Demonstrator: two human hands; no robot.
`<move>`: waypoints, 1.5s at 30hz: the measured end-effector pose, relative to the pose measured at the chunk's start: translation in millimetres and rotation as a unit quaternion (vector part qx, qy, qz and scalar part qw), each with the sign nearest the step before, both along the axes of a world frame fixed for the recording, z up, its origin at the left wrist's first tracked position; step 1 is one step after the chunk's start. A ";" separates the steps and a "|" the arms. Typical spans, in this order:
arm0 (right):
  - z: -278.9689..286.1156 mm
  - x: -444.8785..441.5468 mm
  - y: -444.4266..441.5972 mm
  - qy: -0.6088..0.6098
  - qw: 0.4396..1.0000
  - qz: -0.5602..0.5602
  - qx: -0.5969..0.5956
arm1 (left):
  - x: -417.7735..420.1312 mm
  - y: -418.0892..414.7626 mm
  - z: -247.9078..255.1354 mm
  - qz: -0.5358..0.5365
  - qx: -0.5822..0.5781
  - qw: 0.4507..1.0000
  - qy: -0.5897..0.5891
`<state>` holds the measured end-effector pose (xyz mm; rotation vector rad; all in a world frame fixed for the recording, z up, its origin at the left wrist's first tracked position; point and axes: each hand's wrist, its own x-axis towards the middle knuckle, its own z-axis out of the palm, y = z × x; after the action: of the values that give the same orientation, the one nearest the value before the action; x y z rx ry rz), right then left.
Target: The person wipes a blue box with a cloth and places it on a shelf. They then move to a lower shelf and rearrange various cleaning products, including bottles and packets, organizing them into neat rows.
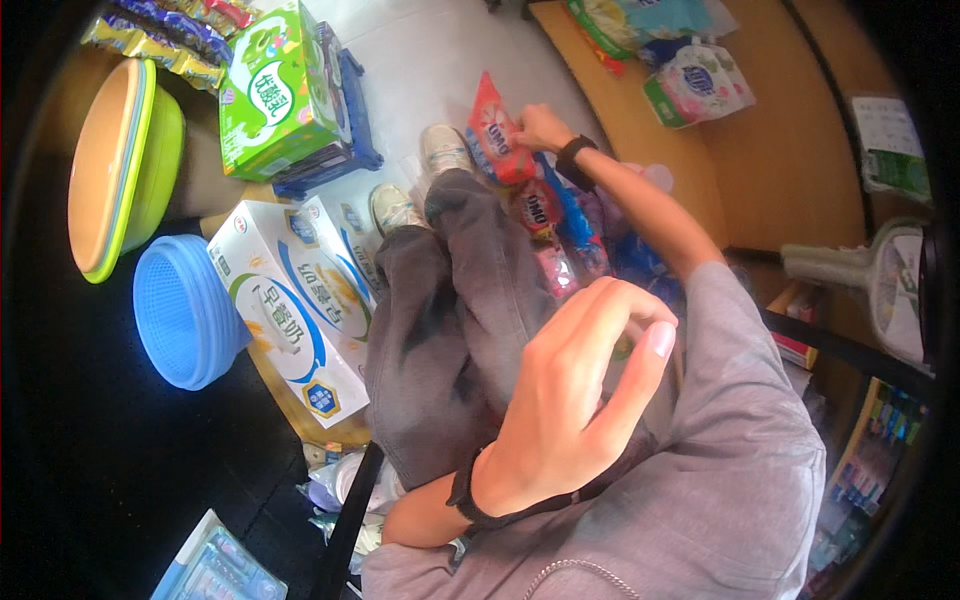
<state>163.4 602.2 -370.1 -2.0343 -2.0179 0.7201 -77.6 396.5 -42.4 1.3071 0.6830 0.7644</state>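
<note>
My right hand (544, 129) grips the edge of a red OMO laundry detergent bag (499, 142), which stands on the floor by my shoes. Close behind that bag is another red OMO bag (536, 208), with a pink package (559, 270) and a blue package (574, 214) beside it. My left hand (566, 390) is raised close to the camera, above my lap. Its fingers are curled in, the thumb near the index finger, and nothing shows in it. Both wrists wear black bands.
White milk cartons (289, 315) stand left of my legs, beside stacked blue plastic baskets (184, 311) and nested basins (112, 172). Farther ahead, a green yogurt carton (274, 97) rests on others by a blue crate (364, 112). Detergent bags (697, 82) sit on the wooden shelf (780, 180) at right.
</note>
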 end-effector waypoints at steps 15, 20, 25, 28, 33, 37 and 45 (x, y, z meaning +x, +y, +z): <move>9.2 100.0 9.7 0.044 0.978 -0.188 0.078 | -0.3 -2.4 -0.3 -0.007 -0.003 0.999 0.035; 51.3 222.5 -11.6 -0.332 0.847 -0.325 0.260 | 0.6 -1.3 1.2 -0.001 0.001 0.999 0.033; 86.4 346.9 -79.4 -0.233 0.866 -0.393 0.203 | 2.8 0.3 4.4 -0.021 -0.013 0.999 0.033; 90.1 344.7 -73.1 -0.213 0.897 -0.352 0.159 | 1.7 1.2 4.4 -0.013 -0.009 0.999 0.047; 92.2 321.0 -64.6 -0.235 0.926 -0.265 0.135 | 4.2 3.0 2.8 -0.032 -0.005 0.998 0.059; 85.2 314.4 -42.8 -0.250 0.943 -0.192 0.106 | 7.0 1.5 -1.2 -0.014 0.005 0.999 0.033; 103.6 241.4 -13.9 -0.153 0.969 -0.122 0.152 | 8.2 -1.4 -1.7 -0.013 0.025 0.999 0.026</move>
<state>404.8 588.3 -266.5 -2.2511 -1.8292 0.0444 -69.4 395.1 -44.1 1.3834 0.6902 0.7327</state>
